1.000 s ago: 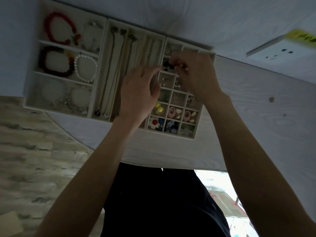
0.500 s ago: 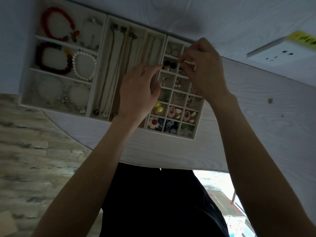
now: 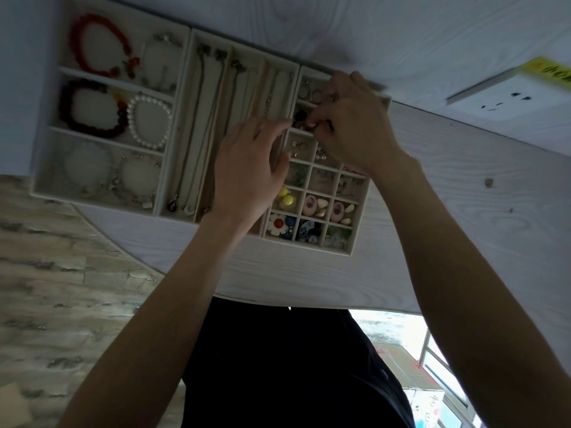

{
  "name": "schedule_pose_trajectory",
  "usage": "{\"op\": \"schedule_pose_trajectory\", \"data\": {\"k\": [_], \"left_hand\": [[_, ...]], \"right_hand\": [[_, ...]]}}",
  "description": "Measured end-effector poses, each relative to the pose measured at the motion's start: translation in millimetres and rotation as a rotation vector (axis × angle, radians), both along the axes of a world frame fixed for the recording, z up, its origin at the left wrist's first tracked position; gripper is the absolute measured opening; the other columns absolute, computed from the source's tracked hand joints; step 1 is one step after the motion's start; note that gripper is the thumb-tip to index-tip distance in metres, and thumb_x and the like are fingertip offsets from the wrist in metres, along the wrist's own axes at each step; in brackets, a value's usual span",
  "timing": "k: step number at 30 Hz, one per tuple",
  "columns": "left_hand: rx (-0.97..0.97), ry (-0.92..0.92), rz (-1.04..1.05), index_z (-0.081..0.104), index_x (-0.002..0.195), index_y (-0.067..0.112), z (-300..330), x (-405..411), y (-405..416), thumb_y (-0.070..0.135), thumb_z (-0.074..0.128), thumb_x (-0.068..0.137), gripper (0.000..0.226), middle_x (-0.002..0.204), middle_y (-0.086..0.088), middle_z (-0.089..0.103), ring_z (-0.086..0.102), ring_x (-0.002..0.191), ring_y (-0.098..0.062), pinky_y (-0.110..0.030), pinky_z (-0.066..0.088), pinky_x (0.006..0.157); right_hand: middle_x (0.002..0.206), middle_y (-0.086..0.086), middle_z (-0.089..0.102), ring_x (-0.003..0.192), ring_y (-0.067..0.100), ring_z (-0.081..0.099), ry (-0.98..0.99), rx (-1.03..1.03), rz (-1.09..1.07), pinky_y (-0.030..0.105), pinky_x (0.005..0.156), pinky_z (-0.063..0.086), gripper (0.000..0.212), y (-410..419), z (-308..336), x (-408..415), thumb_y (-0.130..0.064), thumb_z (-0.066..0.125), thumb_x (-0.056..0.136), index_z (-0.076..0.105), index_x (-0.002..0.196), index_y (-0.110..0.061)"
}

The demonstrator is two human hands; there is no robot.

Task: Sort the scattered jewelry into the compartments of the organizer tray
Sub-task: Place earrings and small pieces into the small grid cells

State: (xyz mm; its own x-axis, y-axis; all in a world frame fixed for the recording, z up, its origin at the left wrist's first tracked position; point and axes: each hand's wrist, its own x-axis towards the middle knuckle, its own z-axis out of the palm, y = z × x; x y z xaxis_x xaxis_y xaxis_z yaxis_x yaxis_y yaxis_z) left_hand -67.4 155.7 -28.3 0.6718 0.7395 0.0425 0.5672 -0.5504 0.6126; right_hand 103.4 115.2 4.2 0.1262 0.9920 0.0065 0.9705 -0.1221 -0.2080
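Nearest us hangs our black shirt [image 3: 293,366], and our two bare forearms reach forward over the pale wood-grain tabletop [image 3: 463,211]. To the left lies a grey stone-patterned floor [image 3: 46,273].

On the table sits the cream, fabric-lined organizer tray [image 3: 173,211]. Its right section is a grid of small square cells: the near ones hold a white flower earring with a red centre [image 3: 277,224], yellow ball earrings [image 3: 286,196] and pink oval earrings [image 3: 309,204].

Our left hand [image 3: 247,171] rests over the divider between the necklace lanes and the grid, fingers loosely spread and gripping nothing, hiding part of both. Thin chain necklaces [image 3: 197,134] lie along the lanes.

Our right hand [image 3: 355,125] covers the far grid cells, its fingertips [image 3: 312,120] pinched together on a small dark item [image 3: 309,126] too tiny to identify, just beside a black round earring [image 3: 300,115].

Farther left, the wide cells hold a white pearl bracelet [image 3: 150,122], a dark red beaded bracelet [image 3: 92,108] and a bright red beaded bracelet [image 3: 99,46].

At far right lies a white box with a yellow label [image 3: 509,91].
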Motion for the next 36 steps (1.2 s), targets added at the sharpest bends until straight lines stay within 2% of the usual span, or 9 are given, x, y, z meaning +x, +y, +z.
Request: {"op": "schedule_pose_trajectory", "data": {"k": [6, 9, 13, 17, 22, 26, 29, 32, 36], "left_hand": [[0.010, -0.009, 0.010, 0.058, 0.123, 0.016, -1.2, 0.3, -0.9, 0.024, 0.057, 0.089, 0.035, 0.111, -0.005, 0.064, 0.060, 0.102, -0.022, -0.040, 0.048, 0.091], [0.009, -0.003, 0.010, 0.058, 0.123, 0.016, -1.9, 0.2, -0.3, 0.025, 0.057, 0.090, 0.035, 0.110, -0.005, 0.063, 0.059, 0.102, -0.022, -0.039, 0.048, 0.092], [-0.001, 0.006, 0.006, 0.057, 0.125, 0.017, -2.2, -0.2, 0.3, 0.027, 0.055, 0.090, 0.036, 0.112, -0.005, 0.063, 0.058, 0.104, -0.021, -0.036, 0.046, 0.094], [-0.004, 0.001, 0.008, 0.058, 0.124, 0.016, -1.4, -0.4, -0.1, 0.024, 0.059, 0.089, 0.035, 0.112, -0.005, 0.063, 0.058, 0.103, -0.021, -0.035, 0.045, 0.092], [-0.003, 0.007, 0.008, 0.058, 0.124, 0.016, -1.7, -0.5, -0.2, 0.025, 0.058, 0.090, 0.035, 0.113, -0.004, 0.063, 0.058, 0.105, -0.021, -0.033, 0.042, 0.095], [-0.001, -0.001, 0.008, 0.058, 0.124, 0.016, -2.7, -0.6, -0.5, 0.027, 0.057, 0.090, 0.035, 0.113, -0.005, 0.063, 0.058, 0.106, -0.022, -0.038, 0.045, 0.096], [-0.004, 0.002, 0.008, 0.057, 0.124, 0.016, -2.9, -0.3, -0.7, 0.027, 0.056, 0.090, 0.036, 0.114, -0.005, 0.063, 0.058, 0.106, -0.022, -0.039, 0.045, 0.095], [-0.002, 0.004, 0.007, 0.057, 0.124, 0.016, -2.4, -0.7, -0.4, 0.026, 0.058, 0.090, 0.036, 0.113, -0.005, 0.063, 0.058, 0.106, -0.022, -0.037, 0.045, 0.095], [-0.002, 0.008, 0.004, 0.057, 0.125, 0.016, -1.7, -1.3, -0.6, 0.026, 0.057, 0.090, 0.036, 0.114, -0.005, 0.062, 0.057, 0.107, -0.022, -0.035, 0.043, 0.095]], "right_hand": [[0.084, 0.014, 0.062, 0.084, 0.031, 0.056, 0.035, -0.039, -0.027, 0.032, 0.073, 0.040, 0.025, 1.2, -1.7, -2.9, -0.019, 0.053, 0.078, 0.074, 0.076, -0.006], [0.090, 0.013, 0.059, 0.085, 0.031, 0.055, 0.092, -0.015, -0.090, 0.029, 0.070, 0.038, 0.018, 3.4, -0.1, -3.1, -0.015, 0.057, 0.078, 0.074, 0.082, -0.010], [0.092, 0.013, 0.059, 0.092, 0.033, 0.055, 0.103, -0.064, -0.057, 0.027, 0.072, 0.033, 0.021, 2.3, -1.1, -2.6, -0.015, 0.057, 0.076, 0.075, 0.086, -0.011], [0.095, 0.015, 0.059, 0.090, 0.034, 0.053, 0.094, -0.107, -0.044, 0.028, 0.070, 0.032, 0.025, -0.5, -2.6, -3.2, -0.017, 0.053, 0.077, 0.075, 0.084, -0.009], [0.102, 0.013, 0.060, 0.096, 0.031, 0.053, 0.159, -0.124, -0.048, 0.027, 0.074, 0.032, 0.034, -2.9, -3.9, -1.7, -0.030, 0.045, 0.074, 0.072, 0.081, -0.012], [0.104, 0.010, 0.057, 0.101, 0.027, 0.050, 0.176, -0.131, -0.063, 0.022, 0.075, 0.026, 0.020, -4.5, -7.9, 3.0, -0.026, 0.055, 0.078, 0.069, 0.082, -0.013], [0.101, 0.008, 0.055, 0.099, 0.024, 0.049, 0.201, -0.117, -0.085, 0.024, 0.073, 0.030, 0.015, -6.3, -10.6, 5.5, -0.025, 0.060, 0.078, 0.065, 0.084, -0.013], [0.101, 0.010, 0.055, 0.097, 0.025, 0.050, 0.214, -0.115, -0.094, 0.032, 0.074, 0.041, 0.022, -8.2, -10.2, 6.7, -0.030, 0.061, 0.078, 0.063, 0.091, -0.012], [0.104, 0.013, 0.055, 0.098, 0.029, 0.052, 0.207, -0.124, -0.066, 0.032, 0.074, 0.042, 0.038, -9.4, -8.1, 8.5, -0.041, 0.051, 0.077, 0.069, 0.097, -0.014]]}}
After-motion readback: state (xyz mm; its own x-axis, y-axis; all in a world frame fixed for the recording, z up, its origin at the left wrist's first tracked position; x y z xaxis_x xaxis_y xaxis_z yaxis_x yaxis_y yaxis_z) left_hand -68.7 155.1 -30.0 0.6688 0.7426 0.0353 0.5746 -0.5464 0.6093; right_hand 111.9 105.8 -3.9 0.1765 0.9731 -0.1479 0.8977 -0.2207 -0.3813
